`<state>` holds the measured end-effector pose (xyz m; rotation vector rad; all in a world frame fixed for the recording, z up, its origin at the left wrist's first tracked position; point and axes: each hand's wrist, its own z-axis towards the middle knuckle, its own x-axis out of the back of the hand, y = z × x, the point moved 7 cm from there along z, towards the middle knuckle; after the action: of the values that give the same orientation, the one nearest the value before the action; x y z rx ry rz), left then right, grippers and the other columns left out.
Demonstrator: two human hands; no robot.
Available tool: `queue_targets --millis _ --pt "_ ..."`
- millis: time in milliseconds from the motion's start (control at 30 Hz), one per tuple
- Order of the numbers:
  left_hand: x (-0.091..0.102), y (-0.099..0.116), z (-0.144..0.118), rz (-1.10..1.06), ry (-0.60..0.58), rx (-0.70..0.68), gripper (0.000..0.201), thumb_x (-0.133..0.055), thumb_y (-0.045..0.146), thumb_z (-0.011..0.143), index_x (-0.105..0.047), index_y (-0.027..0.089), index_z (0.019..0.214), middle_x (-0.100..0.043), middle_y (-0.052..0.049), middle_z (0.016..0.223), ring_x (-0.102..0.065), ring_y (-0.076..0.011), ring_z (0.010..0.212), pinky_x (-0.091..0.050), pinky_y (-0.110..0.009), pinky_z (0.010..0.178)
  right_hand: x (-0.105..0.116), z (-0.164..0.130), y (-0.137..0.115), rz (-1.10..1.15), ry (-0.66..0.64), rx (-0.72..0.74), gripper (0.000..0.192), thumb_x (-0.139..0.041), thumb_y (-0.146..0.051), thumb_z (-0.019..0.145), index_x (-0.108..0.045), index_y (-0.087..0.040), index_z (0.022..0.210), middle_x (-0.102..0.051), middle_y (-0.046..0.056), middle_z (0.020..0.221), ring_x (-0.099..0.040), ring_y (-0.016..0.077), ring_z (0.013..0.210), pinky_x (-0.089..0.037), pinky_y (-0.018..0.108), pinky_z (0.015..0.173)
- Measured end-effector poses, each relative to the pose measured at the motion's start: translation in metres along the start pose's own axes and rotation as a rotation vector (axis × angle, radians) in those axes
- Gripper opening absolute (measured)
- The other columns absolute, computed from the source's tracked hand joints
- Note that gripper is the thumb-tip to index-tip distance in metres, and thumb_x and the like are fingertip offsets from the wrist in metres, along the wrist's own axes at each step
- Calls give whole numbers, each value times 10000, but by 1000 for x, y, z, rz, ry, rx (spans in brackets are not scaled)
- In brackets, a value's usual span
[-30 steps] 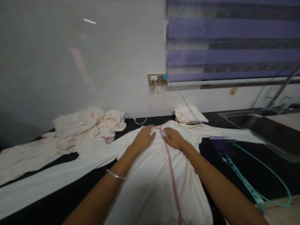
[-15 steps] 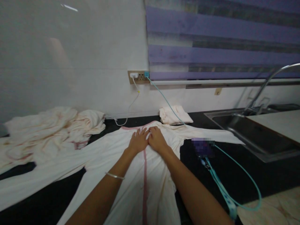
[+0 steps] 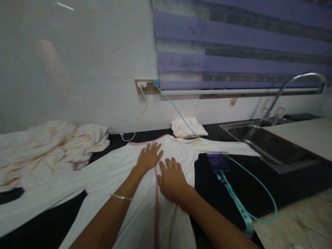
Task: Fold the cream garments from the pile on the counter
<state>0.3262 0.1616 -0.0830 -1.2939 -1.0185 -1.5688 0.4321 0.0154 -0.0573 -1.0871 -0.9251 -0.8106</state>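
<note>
Splaying on wht shirt: L hand, R hand.

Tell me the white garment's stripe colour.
The stripe is dull pink, best seen in the head view.

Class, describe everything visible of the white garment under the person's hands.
The white garment looks like soft, thin cloth, with pink trim along the neckline and a pink strip down its middle. It lies spread on the dark counter, lightly wrinkled, neckline toward the wall, sleeves out sideways; one sleeve and the lower end run out of the picture. The left hand and right hand rest on its upper part.
</note>
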Motion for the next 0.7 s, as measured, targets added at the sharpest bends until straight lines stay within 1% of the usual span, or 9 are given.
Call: queue_targets --millis 67,200,300,400,533,633,700 --pt "-2 -1 2 -8 14 7 644 -283 547 1048 -345 291 1635 -294 -28 1724 -255 -393 1580 -255 -608 1265 1 -24 1 6 -33 50 565 -440 -384 1056 -462 -157 1573 -382 187 1657 -274 395 1561 -258 619 1243" --pt "-4 -3 4 -29 30 0 651 -277 568 1040 -364 300 1627 -300 -33 1721 -263 -388 1579 -257 -613 1260 12 -73 9 53 -41 90 592 -520 -410 1027 -481 -189 1575 -391 164 1658 -281 389 1567 -279 607 1253" --pt "-6 -5 6 -39 18 5 663 -275 587 1034 -358 307 1629 -292 -32 1724 -256 -389 1582 -253 -619 1259 19 -108 16 125 -47 100 595 -568 -384 1000 -492 -250 1575 -390 111 1661 -304 371 1563 -292 614 1258" --pt "-6 -6 6 -40 22 0 672 -263 598 1033 -345 309 1634 -284 -30 1728 -252 -391 1582 -251 -615 1261 14 -137 28 198 -68 53 602 -637 -350 949 -538 -309 1541 -404 68 1644 -335 385 1546 -299 646 1251" --pt "-7 -5 7 -32 21 -4 659 -276 582 1036 -350 309 1631 -280 -31 1730 -253 -390 1582 -248 -618 1260 -3 -157 43 329 -46 -11 639 -742 -384 864 -588 -387 1484 -440 31 1611 -381 421 1513 -331 699 1214" --pt "-7 -5 7 -28 22 -5 656 -280 572 1038 -352 300 1630 -276 -35 1731 -258 -393 1579 -245 -623 1260 -10 -170 52 410 -11 -132 654 -815 -473 774 -664 -387 1404 -494 53 1585 -379 451 1506 -313 733 1209" --pt "-7 -5 6 -32 21 -1 664 -266 577 1039 -351 291 1632 -282 -39 1729 -258 -396 1578 -246 -627 1259 -4 -187 55 481 48 -249 634 -801 -526 754 -687 -402 1365 -563 74 1532 -408 432 1495 -334 697 1226"
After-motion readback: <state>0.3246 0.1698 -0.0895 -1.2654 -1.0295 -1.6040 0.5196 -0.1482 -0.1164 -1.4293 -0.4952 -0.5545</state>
